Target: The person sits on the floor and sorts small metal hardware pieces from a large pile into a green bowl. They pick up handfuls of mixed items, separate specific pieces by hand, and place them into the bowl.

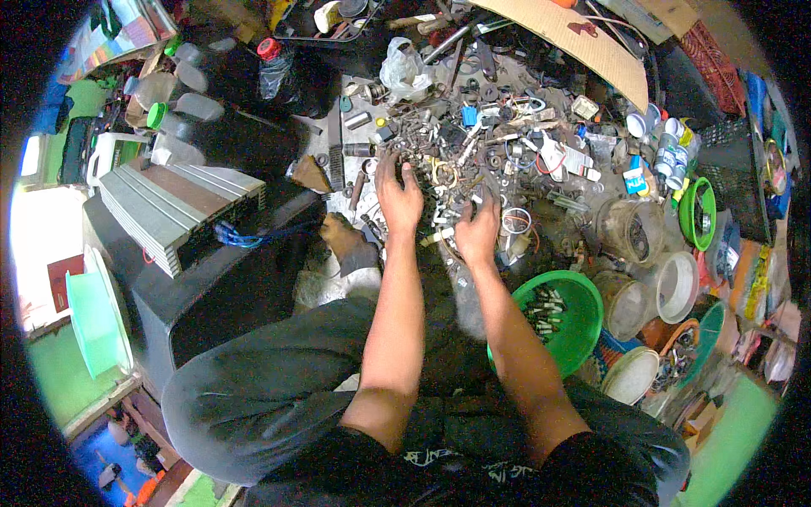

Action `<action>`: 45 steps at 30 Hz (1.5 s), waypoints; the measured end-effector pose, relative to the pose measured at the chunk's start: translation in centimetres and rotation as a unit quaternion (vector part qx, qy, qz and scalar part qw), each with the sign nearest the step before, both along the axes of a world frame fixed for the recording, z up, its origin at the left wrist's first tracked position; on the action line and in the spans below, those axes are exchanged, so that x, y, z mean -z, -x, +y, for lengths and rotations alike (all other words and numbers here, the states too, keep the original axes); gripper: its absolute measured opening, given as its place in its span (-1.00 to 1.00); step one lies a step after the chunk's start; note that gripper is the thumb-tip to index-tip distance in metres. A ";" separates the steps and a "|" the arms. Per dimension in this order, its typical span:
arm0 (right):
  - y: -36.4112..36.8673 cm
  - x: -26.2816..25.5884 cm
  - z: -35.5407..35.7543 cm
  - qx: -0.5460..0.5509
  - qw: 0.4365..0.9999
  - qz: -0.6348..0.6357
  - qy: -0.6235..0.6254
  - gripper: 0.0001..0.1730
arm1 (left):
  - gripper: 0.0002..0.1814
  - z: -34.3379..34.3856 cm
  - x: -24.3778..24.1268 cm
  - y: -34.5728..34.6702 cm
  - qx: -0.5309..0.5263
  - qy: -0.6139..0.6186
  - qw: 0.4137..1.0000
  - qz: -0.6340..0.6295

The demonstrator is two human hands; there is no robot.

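Both hands reach into a wide pile of mixed small metal and plastic parts (443,136) on the floor. My left hand (399,190) lies at the pile's near left side, its fingers apart on the parts. To its right, my right hand (479,222) has its fingertips down among the parts; whether they pinch something cannot be told. A white ring (516,220) lies just right of my right hand. Beside my right forearm stands a green plastic bowl (580,317) with several small dark and white pieces in it. A blue plastic piece (469,116) lies farther up the pile.
At left, a finned metal housing (184,196) with blue wires rests on a black box (152,304). Plastic tubs (678,288) and a smaller green basket (708,215) stand at right. A cardboard sheet (583,47) borders the pile's far side. A red-capped bottle (272,70) stands at the back left.
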State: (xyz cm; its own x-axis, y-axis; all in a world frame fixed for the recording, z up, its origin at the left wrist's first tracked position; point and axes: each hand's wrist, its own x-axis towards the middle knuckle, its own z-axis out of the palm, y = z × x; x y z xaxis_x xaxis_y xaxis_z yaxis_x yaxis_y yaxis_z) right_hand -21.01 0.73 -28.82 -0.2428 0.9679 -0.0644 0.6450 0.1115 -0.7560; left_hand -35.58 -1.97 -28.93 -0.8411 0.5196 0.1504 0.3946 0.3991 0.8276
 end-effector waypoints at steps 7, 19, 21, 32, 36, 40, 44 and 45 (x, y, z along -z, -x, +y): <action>2.2 1.7 -1.5 0.057 0.995 -0.077 -0.036 -0.26 | -0.55 -0.2 3.2 -0.7 0.047 0.069 0.996 0.006; 1.7 1.7 1.0 0.064 0.989 -0.076 -0.110 -0.53 | -0.66 -1.3 2.7 -1.2 -0.043 0.048 0.998 -0.020; 1.1 0.7 1.7 0.018 0.978 -0.182 -0.105 -0.55 | -0.64 -1.2 3.1 -1.4 -0.051 -0.010 0.998 -0.044; 3.0 2.5 1.8 0.002 0.992 -0.058 -0.112 -0.47 | -0.58 -0.7 2.9 -1.6 0.007 0.069 0.997 0.019; 3.7 2.7 2.2 0.018 0.993 -0.035 -0.115 -0.48 | -0.61 -0.2 2.5 -2.3 0.006 0.078 0.997 0.016; 3.8 3.0 2.1 0.028 0.995 0.006 -0.099 -0.53 | -0.65 0.2 2.2 -2.6 0.008 0.075 0.997 -0.020; 3.6 3.4 2.5 0.021 0.991 0.027 -0.130 -0.60 | -0.67 0.9 1.7 -3.7 0.010 0.061 0.997 -0.049; 3.5 3.3 2.4 0.020 0.992 0.032 -0.119 -0.60 | -0.67 1.0 1.7 -4.0 0.009 0.057 0.997 -0.055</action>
State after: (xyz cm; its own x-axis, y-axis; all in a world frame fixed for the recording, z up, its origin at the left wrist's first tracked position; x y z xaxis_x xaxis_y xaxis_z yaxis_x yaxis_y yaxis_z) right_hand -24.56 3.17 -32.13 -0.2002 0.9629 0.1808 0.6045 0.2666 -0.7507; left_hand -31.58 -0.93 -30.62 -0.8395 0.5433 -0.0024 0.3124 0.4863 0.8161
